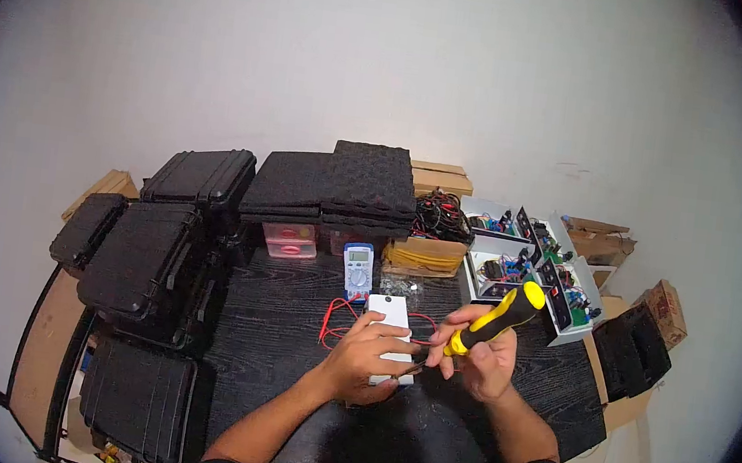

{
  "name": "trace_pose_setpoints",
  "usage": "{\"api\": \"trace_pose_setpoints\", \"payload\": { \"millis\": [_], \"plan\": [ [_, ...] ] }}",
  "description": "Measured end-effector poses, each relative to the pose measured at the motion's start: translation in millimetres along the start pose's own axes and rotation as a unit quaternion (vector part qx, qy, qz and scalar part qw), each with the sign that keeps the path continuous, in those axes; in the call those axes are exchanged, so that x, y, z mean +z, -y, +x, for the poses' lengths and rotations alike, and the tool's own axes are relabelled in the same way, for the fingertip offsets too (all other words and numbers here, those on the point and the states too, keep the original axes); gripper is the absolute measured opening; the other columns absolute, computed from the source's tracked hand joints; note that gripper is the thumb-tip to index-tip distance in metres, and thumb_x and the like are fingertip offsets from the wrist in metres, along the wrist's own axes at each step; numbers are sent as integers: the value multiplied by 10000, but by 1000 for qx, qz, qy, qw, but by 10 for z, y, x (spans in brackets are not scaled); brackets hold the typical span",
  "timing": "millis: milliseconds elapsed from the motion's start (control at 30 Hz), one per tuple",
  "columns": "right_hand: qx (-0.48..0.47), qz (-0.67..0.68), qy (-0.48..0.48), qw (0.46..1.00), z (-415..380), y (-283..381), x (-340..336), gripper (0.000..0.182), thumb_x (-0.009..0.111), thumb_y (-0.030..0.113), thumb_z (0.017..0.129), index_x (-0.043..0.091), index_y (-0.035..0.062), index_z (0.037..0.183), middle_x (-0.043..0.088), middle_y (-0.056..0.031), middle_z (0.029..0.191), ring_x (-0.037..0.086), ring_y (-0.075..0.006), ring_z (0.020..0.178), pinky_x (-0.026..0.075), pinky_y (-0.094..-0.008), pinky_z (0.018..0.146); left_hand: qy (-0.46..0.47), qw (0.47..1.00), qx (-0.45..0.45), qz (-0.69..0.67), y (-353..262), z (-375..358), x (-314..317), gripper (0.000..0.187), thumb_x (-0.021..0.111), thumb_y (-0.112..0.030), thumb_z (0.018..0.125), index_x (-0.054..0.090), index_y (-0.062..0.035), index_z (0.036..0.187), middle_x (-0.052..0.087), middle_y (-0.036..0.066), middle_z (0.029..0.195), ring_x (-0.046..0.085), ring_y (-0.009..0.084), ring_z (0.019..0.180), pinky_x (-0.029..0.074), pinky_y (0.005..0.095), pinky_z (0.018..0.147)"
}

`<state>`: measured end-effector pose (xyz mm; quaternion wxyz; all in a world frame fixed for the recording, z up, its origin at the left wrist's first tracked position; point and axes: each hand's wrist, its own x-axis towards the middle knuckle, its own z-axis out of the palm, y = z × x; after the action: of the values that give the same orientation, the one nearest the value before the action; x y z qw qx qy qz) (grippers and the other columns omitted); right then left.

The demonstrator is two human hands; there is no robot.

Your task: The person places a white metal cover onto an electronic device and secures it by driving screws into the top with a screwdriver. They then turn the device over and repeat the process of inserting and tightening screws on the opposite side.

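My right hand (486, 359) is closed round a yellow and black screwdriver (501, 317). Its handle points up and to the right, and its shaft slants down to the left, towards my left hand. My left hand (368, 355) holds a white rectangular box (389, 309), fingers laid across its face and thumb low near its near end. A dark round spot shows at the box's far end. The screwdriver's tip is hard to make out near my left fingertips. Just beyond the box stands a blue and white multimeter (358, 267) with red test leads (325, 325) curling beside the box.
Black hard cases (143, 260) are stacked at the left. Dark foam sheets (367, 185) lie over pink drawers (290, 241) at the back. A cardboard box (426, 256) holds tangled cables. White open housings (485, 276) with circuit boards stand at the right of the black table (267, 384).
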<state>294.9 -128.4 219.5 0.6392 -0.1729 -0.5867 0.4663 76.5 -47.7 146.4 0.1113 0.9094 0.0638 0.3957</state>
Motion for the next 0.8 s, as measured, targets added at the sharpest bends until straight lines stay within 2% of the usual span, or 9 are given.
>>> {"api": "trace_pose_setpoints", "payload": {
  "millis": [67,167,267,367,467,567,667,800],
  "plan": [
    [18,10,-1,1000,-7,41,6,565,711,376,1011,516,-67,1302,704,-236,1047,748,-270,791,573,-287,538,-1,1000,0,-2,-4,5,-5,340,792,-199,756,784,-191,1096,707,41,1277,626,314,1275,395,615,1081],
    [29,-45,-11,999,-28,30,-12,566,716,378,1007,525,-70,1295,702,-241,1057,761,-293,828,600,-303,566,-2,1000,-3,-9,-5,12,-10,337,793,-190,753,781,-194,1090,709,37,1262,628,310,1273,396,614,1080],
    [28,-57,15,998,-31,-23,-65,548,702,368,1017,531,-58,1315,697,-244,1091,769,-313,862,627,-328,598,1,1000,-7,-6,-16,24,-16,348,799,-184,746,782,-198,1093,709,33,1257,629,305,1273,396,612,1079],
    [33,-28,33,999,-8,-19,-105,496,708,336,1019,553,-37,1307,691,-253,1139,771,-321,877,643,-347,632,-2,1000,-3,-7,4,4,0,369,810,-182,734,785,-210,1101,707,28,1251,631,301,1271,398,609,1076],
    [64,27,35,997,38,50,-110,428,720,290,1015,577,-22,1272,691,-259,1161,773,-334,912,652,-357,665,1,1000,-8,-8,-13,10,-19,387,819,-182,725,787,-223,1108,705,25,1243,632,299,1269,400,607,1072],
    [66,15,52,996,47,69,-128,410,675,168,1037,537,-61,1349,682,-254,1227,758,-306,1017,658,-393,774,2,1000,-10,-7,-15,11,-23,400,824,-186,721,787,-232,1117,704,22,1238,631,299,1271,402,607,1069],
    [81,31,50,995,37,23,-190,417,740,153,995,547,-59,1298,687,-242,1197,757,-314,1030,664,-410,807,4,1000,-10,-8,-27,30,-32,403,825,-187,722,786,-232,1121,704,24,1238,631,301,1273,403,609,1068],
    [27,13,46,999,60,-3,-193,414,819,129,927,561,-41,1203,693,-212,1151,759,-299,987,665,-406,772,-13,1000,-6,-13,11,11,24,430,771,-214,676,787,-200,1106,727,28,1251,646,316,1246,394,614,1059]
  ]
}}
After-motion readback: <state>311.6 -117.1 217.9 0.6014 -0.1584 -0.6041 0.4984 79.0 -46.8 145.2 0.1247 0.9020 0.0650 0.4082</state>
